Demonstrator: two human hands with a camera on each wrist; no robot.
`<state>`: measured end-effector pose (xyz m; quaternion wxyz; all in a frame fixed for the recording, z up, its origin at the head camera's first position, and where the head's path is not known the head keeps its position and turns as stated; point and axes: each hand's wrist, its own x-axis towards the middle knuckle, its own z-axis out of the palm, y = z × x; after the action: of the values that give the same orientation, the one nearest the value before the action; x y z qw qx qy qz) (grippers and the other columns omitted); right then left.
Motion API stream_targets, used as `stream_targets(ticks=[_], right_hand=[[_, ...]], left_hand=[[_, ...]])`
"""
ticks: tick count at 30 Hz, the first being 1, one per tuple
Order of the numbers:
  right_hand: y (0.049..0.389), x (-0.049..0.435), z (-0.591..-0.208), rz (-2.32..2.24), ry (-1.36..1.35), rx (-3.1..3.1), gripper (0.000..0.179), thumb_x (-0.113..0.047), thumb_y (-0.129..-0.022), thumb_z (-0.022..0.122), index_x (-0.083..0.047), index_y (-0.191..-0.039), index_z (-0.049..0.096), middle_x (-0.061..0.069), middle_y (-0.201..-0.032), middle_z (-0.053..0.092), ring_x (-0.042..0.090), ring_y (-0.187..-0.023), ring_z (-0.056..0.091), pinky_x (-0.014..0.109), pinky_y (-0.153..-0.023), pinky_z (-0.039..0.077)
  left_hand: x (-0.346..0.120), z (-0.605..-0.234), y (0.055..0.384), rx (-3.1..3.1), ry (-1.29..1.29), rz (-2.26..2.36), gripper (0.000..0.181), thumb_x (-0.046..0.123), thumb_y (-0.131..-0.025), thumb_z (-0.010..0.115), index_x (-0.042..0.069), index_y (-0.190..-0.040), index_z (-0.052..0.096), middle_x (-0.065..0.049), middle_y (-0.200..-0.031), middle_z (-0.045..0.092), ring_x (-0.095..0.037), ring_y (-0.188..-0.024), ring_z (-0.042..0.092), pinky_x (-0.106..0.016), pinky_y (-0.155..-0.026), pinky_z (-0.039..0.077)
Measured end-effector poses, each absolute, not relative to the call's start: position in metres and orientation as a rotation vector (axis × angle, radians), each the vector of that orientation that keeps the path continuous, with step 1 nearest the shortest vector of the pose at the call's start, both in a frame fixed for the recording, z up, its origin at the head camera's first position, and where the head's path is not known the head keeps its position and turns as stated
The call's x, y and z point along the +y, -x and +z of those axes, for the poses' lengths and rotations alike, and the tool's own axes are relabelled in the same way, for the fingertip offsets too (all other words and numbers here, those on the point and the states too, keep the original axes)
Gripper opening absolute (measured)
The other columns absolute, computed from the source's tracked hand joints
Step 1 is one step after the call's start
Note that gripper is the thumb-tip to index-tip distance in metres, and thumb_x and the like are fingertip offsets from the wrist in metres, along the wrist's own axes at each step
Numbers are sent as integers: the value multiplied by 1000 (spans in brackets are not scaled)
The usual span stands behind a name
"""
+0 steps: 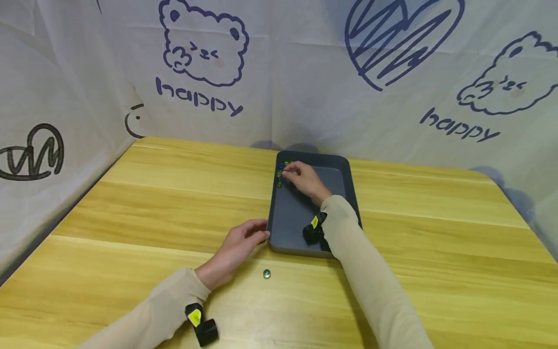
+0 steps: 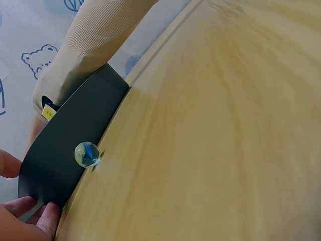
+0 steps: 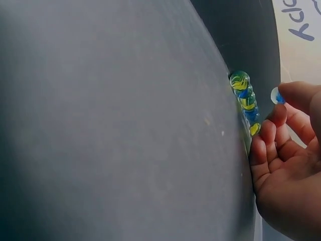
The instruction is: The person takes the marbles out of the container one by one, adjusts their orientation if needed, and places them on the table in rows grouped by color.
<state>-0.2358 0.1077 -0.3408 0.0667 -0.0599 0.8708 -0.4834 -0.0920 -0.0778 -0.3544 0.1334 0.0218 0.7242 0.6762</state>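
Observation:
Thumb and index finger of my right hand pinch a clear glass marble with blue inside, over the tray's far left corner. Beside those fingers, several green, yellow and blue marbles line the inner wall of the dark grey tray. My left hand touches the tray's left side near its front corner, fingers extended against the outer wall. A single clear marble with a blue swirl lies on the table just in front of the tray, to the right of my left hand.
The tray stands on a wood-grain table. Behind and to the left hangs white cloth with drawn bears, hearts and lettering. A small black camera is strapped to each wrist.

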Motion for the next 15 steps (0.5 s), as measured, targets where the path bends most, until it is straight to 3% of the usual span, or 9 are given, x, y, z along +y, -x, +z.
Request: stream_targets(ticks=[15], right_hand=[[236, 109, -336, -1483, 173, 2573, 28, -22, -101, 53, -3, -121, 57, 13, -104, 59, 24, -83, 54, 34, -72, 46]], left_hand=[[-80, -358, 91, 2104, -62, 1963, 40, 11, -94, 57, -4, -131, 55, -15, -129, 57, -28, -122, 49, -43, -105, 38]])
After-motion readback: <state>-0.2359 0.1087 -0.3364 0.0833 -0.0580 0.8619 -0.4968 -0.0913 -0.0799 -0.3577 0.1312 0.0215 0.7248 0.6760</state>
